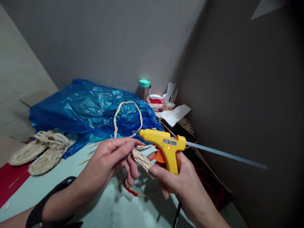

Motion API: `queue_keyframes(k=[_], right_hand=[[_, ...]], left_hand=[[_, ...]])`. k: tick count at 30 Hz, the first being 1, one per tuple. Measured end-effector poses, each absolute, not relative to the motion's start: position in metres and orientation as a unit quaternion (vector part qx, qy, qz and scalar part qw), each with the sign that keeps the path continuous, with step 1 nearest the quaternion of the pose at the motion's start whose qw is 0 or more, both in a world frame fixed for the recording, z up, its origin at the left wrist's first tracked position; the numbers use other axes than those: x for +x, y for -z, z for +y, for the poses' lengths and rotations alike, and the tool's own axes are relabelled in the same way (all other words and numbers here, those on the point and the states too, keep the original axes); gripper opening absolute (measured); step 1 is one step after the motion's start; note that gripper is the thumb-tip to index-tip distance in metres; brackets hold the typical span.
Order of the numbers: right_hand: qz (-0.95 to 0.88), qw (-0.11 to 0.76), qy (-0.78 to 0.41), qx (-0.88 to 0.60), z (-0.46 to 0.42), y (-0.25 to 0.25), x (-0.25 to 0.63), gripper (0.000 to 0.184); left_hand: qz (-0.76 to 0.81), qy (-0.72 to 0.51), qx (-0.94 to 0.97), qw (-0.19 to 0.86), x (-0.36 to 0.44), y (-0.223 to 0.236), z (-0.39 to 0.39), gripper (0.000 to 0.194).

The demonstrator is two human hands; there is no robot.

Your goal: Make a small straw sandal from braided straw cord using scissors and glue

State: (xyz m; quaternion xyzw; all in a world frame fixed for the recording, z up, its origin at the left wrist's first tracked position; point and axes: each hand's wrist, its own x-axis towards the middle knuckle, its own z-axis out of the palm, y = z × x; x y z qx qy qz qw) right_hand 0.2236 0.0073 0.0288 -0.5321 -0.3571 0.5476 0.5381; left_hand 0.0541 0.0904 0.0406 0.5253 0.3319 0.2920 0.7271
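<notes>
In the middle of the head view my left hand (114,158) pinches one end of a short, thick piece of braided straw (142,161). My right hand (182,180) is wrapped round the handle of a yellow glue gun (163,142), and its thumb presses on the straw piece's other end. The gun's nozzle points left above my left fingers; a long clear glue stick (225,153) sticks out of its back. Behind the hands a thin straw braid (115,122) stands in a loop. Below them hangs a strand wrapped partly in red (129,187).
A pair of woven straw slippers (39,160) lies at the left, near red material (16,180). A blue plastic bag (92,104) spreads along the wall. Behind stand a green-lidded jar (144,88), a red-and-white packet (156,103) and a cup of glue sticks (169,104). A black cord (177,215) runs below the gun.
</notes>
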Motion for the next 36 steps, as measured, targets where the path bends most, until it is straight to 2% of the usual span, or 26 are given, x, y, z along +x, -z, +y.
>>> queue_keyframes(k=[6,13,18,24,31,36], right_hand=[[-0.294,0.571,-0.571,-0.512,0.006,-0.033,0.224,0.036],[-0.323,0.576,-0.538,-0.524,0.009,-0.024,0.224,0.044],[-0.324,0.596,-0.507,-0.532,0.005,-0.024,0.216,0.04],[-0.324,0.581,-0.497,-0.557,-0.003,-0.034,0.209,0.033],[-0.33,0.576,-0.463,-0.588,-0.008,-0.028,0.199,0.032],[-0.317,0.581,-0.432,-0.613,-0.008,-0.018,0.192,0.031]], left_hand=[[0.348,-0.321,0.528,0.705,0.051,-0.043,0.092,0.039],[0.344,-0.309,0.616,0.638,0.047,-0.041,0.084,0.025],[0.349,-0.332,0.619,0.62,0.05,-0.04,0.077,0.017],[0.367,-0.353,0.614,0.603,0.054,-0.04,0.07,0.013],[0.391,-0.399,0.633,0.536,0.057,-0.039,0.061,0.007],[0.426,-0.381,0.647,0.506,0.058,-0.033,0.062,0.007]])
